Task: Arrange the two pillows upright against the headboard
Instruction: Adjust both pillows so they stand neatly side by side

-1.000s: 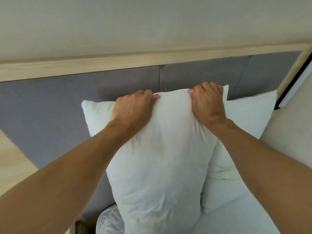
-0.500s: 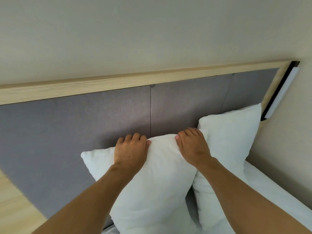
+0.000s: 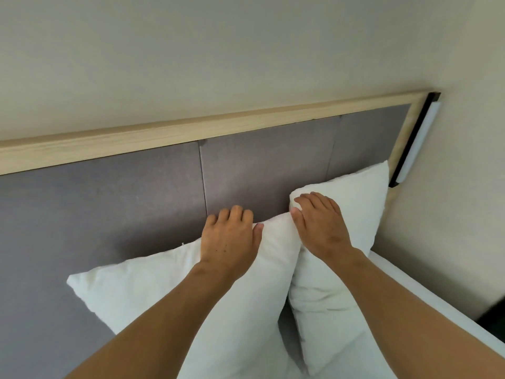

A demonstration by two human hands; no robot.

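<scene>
Two white pillows stand leaning on the grey padded headboard point(image 3: 131, 203). The left pillow point(image 3: 169, 291) tilts with its high corner toward the middle. My left hand point(image 3: 229, 239) holds its top edge, fingers curled over the back and thumb on the front. The right pillow point(image 3: 355, 214) stands upright in the corner by the side wall, touching the left pillow. My right hand point(image 3: 319, 225) lies flat on its upper left corner with fingers stretched out, the thumb down in the gap between the pillows.
A light wooden rail point(image 3: 191, 129) caps the headboard below the beige wall. A slim white wall lamp point(image 3: 415, 143) hangs at the headboard's right end. The white mattress point(image 3: 415, 299) runs along the side wall, with something dark point(image 3: 492, 318) beside it.
The left pillow has come down and settled against the headboard. My right hand has left its top edge and now rests on the right pillow. The view has tilted upward.
</scene>
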